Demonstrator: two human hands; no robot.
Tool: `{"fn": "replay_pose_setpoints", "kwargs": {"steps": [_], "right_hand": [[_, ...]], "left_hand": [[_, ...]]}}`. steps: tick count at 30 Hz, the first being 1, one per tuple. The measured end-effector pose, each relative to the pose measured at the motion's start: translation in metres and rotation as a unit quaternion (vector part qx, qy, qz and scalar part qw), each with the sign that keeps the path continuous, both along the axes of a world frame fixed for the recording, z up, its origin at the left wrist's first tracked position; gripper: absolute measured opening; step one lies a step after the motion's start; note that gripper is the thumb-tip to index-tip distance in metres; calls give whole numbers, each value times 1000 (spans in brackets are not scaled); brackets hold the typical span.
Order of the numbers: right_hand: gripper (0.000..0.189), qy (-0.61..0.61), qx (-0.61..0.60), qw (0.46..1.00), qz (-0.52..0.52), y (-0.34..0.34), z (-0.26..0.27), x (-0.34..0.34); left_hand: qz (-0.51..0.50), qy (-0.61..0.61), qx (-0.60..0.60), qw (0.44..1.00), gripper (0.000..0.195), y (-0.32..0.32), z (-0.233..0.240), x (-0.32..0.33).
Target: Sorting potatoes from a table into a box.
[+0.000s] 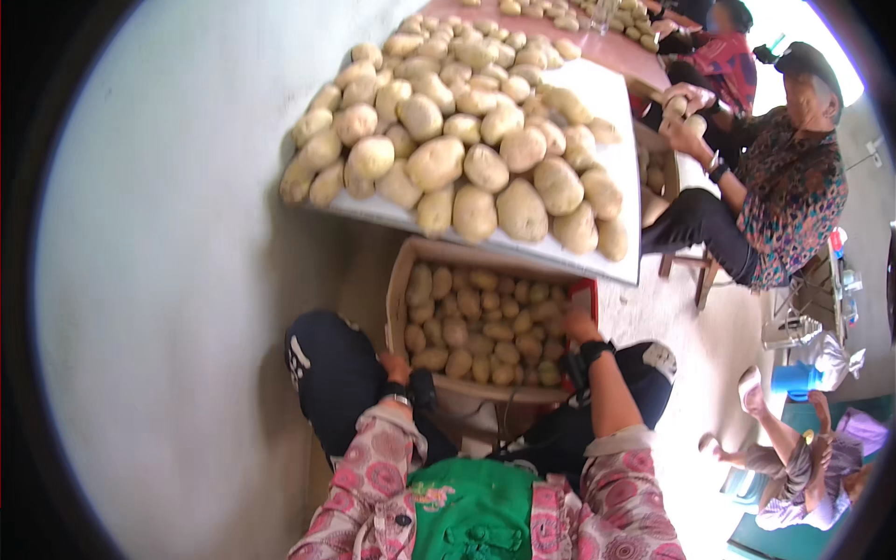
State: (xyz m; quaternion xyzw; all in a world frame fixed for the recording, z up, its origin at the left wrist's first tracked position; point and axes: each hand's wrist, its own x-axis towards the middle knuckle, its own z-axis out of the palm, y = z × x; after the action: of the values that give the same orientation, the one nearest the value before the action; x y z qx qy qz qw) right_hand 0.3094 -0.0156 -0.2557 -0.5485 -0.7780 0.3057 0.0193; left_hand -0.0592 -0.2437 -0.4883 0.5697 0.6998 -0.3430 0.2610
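Observation:
Between my knees is an open cardboard box (395, 294) filled with many small potatoes (483, 329). At its near left corner, my left hand (394, 367) grips the box wall. My right hand (579, 324), slightly blurred, holds the right wall next to a red outer panel (595, 299); its fingertips are hard to make out. Just beyond the box stands a white-topped table (619, 224) whose edge overhangs the box's far side. Larger potatoes (483, 168) are heaped on it, right up to the front edge. Both my wrists wear dark bands.
A pale wall (161, 245) runs along my left. Right of the table, a seated person (791, 189) holds potatoes in both hands, with another person (731, 66) behind. More potatoes lie on a reddish table (483, 10). Lower right are another seated person (805, 469) and a blue container (794, 378).

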Motion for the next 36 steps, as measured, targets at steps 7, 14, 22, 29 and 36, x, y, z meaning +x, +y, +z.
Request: {"fn": "replay_pose_setpoints", "kwargs": {"steps": [7,14,22,29,36], "right_hand": [[50,3,22,995,-96,9,-27,-13],[70,-10,-5,996,-93,6,-55,-18],[58,-128,-17,992,-6,12,-39,-23],[60,-115,-91,988,52,-21,-9,-52],[60,120,-364,913,140,-59,42,-127]], "left_hand": [[59,35,6,998,33,-15,-17,-3],[141,67,55,986,35,-23,-56,2],[182,102,122,970,38,-25,-83,1],[98,117,77,985,38,-25,-77,7],[99,120,164,974,42,-14,-82,44]]}}
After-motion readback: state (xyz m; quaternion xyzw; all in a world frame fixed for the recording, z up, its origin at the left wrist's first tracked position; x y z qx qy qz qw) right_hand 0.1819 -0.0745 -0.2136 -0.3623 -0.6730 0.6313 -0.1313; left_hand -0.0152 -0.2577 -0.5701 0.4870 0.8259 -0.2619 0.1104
